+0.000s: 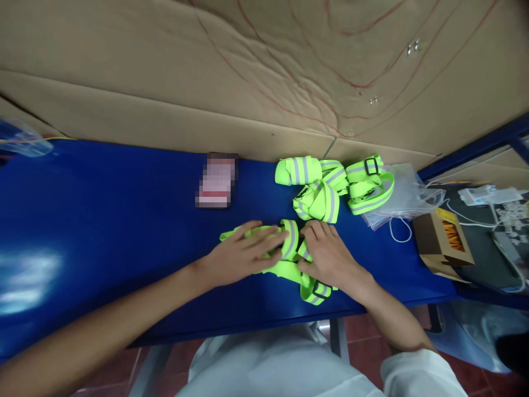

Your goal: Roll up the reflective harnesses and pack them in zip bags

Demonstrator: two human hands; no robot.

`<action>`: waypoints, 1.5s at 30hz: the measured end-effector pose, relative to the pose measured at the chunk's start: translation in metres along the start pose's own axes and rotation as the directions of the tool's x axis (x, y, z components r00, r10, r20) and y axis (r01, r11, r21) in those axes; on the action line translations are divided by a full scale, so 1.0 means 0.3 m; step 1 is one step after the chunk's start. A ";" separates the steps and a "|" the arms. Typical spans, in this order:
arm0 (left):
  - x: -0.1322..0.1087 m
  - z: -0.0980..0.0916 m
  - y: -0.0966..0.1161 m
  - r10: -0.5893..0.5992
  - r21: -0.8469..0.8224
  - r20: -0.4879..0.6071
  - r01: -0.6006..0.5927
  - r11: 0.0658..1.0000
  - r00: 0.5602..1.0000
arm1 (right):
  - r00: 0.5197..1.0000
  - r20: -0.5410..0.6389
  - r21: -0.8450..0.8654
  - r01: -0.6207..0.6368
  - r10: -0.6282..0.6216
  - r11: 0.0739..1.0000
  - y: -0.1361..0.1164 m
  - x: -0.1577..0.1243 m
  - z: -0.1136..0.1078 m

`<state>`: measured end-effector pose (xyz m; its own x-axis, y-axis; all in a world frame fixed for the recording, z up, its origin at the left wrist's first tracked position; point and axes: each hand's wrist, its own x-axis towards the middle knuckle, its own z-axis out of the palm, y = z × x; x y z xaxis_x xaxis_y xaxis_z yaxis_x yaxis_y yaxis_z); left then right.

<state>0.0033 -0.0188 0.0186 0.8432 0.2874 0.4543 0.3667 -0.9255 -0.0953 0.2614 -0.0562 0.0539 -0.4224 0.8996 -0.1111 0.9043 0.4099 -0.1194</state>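
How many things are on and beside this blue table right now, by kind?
Neon straps: 4 (1 strap in hand under the left hand and right hand; 3 folded straps beyond, overlapping, so approximate)
Clear plastic bag: 1
Cardboard box: 1
Blurred flat item: 1
Total: 7

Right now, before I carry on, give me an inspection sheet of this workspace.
Surface: blue table, glossy.
Job's things: neon reflective strap under both hands, its black buckle near the front edge.
Clutter: pile of folded straps, clear plastic bag, small cardboard box, blurred flat item.
Hands: left hand flat on the strap; right hand fingers bent onto it, grip unclear.
Cables: white cord beside the bag.
Surroundings: cardboard sheets behind the table.
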 end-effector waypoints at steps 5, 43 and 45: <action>-0.003 -0.017 0.021 0.155 -0.129 0.088 -0.143 0.981 0.984 | 0.986 -0.064 0.056 0.156 -0.152 0.986 0.001 -0.004 0.001; 0.016 -0.036 -0.012 -0.491 -0.305 0.003 0.468 0.830 0.871 | 0.931 -0.354 0.152 0.154 -0.092 0.976 0.069 -0.010 -0.048; 0.022 -0.100 -0.040 -0.571 -0.426 -0.051 0.499 0.755 0.820 | 0.890 -0.454 0.317 0.127 0.033 0.940 0.107 -0.029 -0.082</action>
<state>-0.0074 -0.0133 0.0492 0.4616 0.7510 0.4722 0.5298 -0.6603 0.5322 0.2956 -0.0472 0.0753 -0.3178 0.8832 0.3450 0.7768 0.4512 -0.4394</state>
